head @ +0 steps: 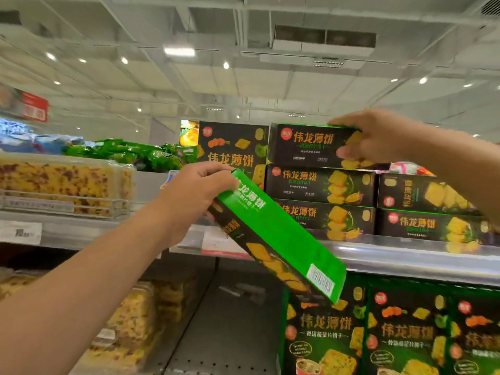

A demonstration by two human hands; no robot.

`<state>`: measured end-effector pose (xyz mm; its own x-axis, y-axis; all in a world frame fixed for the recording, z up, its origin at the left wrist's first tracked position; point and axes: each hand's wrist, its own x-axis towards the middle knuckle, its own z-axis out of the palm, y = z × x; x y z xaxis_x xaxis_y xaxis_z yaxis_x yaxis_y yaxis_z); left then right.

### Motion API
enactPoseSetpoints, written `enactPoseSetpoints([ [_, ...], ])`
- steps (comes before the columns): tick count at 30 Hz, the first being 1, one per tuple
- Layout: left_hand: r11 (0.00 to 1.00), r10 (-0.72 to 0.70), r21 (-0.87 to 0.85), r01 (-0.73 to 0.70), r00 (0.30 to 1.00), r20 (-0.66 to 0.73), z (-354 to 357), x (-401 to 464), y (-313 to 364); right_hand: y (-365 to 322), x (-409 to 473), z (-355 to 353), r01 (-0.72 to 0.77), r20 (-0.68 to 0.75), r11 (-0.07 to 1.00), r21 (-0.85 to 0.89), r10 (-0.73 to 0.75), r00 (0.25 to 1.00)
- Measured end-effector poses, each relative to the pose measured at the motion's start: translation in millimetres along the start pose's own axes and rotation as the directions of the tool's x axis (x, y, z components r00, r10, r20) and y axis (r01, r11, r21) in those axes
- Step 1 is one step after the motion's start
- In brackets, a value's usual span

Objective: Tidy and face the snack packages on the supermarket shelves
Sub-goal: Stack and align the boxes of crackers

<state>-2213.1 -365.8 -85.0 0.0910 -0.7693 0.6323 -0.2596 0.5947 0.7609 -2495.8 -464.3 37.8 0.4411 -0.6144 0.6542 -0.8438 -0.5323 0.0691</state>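
My left hand (192, 196) grips one end of a green and black cracker box (281, 239), which hangs tilted in front of the top shelf with its barcode end pointing down right. My right hand (376, 138) holds the right end of the top black cracker box (308, 146), thumb on its front and fingers over its top. That box lies on a stack of two like boxes (319, 185). Two more boxes (422, 207) are stacked to the right. One box (232, 150) stands upright behind, to the left of the stack.
The top shelf edge (405, 255) carries price tags. Clear tubs of yellow puffed snacks (62, 182) sit at left, green bags (140, 155) behind them. On the lower shelf stand upright cracker boxes (405, 334) at right, more tubs (130, 328) at left, bare shelf (230, 320) between.
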Motion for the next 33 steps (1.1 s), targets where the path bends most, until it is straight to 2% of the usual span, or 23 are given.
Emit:
enactPoseSetpoints([
  [6,0.989,-0.013,-0.149,0.022,0.998,0.059,3,13,-12,11,16,6,-0.073,0.075,0.997,0.008,0.072,0.995],
  [18,0.953,-0.059,-0.291,0.084,0.994,0.093,15,27,-29,-6,44,20,-0.064,0.163,0.994,-0.091,0.078,0.983],
  [23,0.894,-0.136,-0.418,0.162,0.987,0.091,19,33,-31,-14,39,20,-0.146,0.190,0.989,-0.013,0.146,0.971],
  [25,0.873,-0.162,-0.453,0.182,0.983,0.085,20,35,-30,-19,30,18,-0.144,0.110,0.986,0.084,0.135,0.985],
  [27,0.858,-0.190,-0.472,0.202,0.979,0.073,21,38,-29,-29,13,13,0.008,-0.112,0.981,0.194,0.014,0.994],
  [28,0.852,-0.206,-0.478,0.212,0.976,0.066,21,40,-28,-36,3,11,0.104,-0.171,0.968,0.230,-0.065,0.983],
  [29,0.846,-0.225,-0.482,0.230,0.972,0.069,20,41,-27,-43,-10,9,0.173,-0.139,0.948,0.268,-0.139,0.980],
  [31,0.826,-0.264,-0.485,0.287,0.957,0.116,19,42,-22,-59,-35,7,0.189,0.117,0.934,0.303,-0.234,0.965],
  [33,0.826,-0.280,-0.463,0.323,0.947,0.161,20,43,-18,-67,-49,9,0.175,0.308,0.967,0.187,-0.227,0.924],
])
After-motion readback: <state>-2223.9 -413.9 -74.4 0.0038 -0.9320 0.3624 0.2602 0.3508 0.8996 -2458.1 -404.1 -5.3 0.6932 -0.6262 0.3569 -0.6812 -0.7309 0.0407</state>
